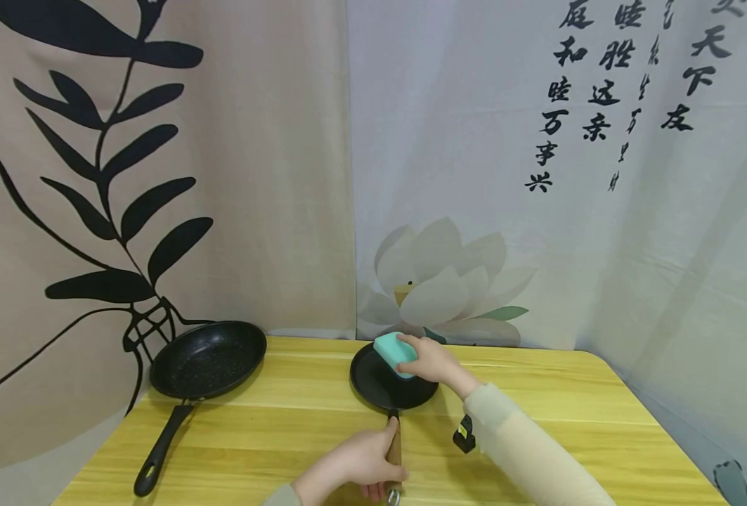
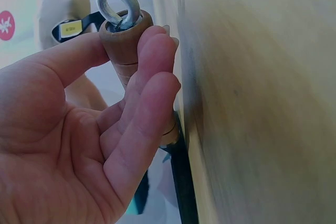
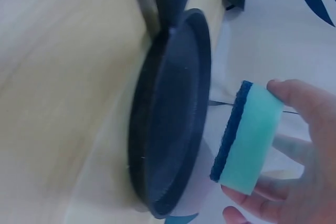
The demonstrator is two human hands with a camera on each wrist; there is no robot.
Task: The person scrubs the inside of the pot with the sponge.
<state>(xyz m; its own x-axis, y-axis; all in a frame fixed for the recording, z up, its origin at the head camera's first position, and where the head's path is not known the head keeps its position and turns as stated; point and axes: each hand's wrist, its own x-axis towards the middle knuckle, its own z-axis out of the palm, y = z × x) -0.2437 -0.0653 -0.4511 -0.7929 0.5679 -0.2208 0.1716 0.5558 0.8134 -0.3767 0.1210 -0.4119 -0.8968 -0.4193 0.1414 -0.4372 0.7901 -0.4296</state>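
A small black frying pan lies on the wooden table, its wooden handle pointing toward me. My left hand grips that handle between thumb and fingers; in the left wrist view, a metal ring sticks out of the handle's end. Above the pan, my right hand holds a turquoise sponge by its sides. Seen from the right wrist, the sponge's dark scouring layer faces the pan's inner surface, with a gap between them.
A larger black frying pan stands at the table's left, its handle toward the near edge. Behind the table hangs a printed curtain. A small black device with a yellow label is at my right wrist.
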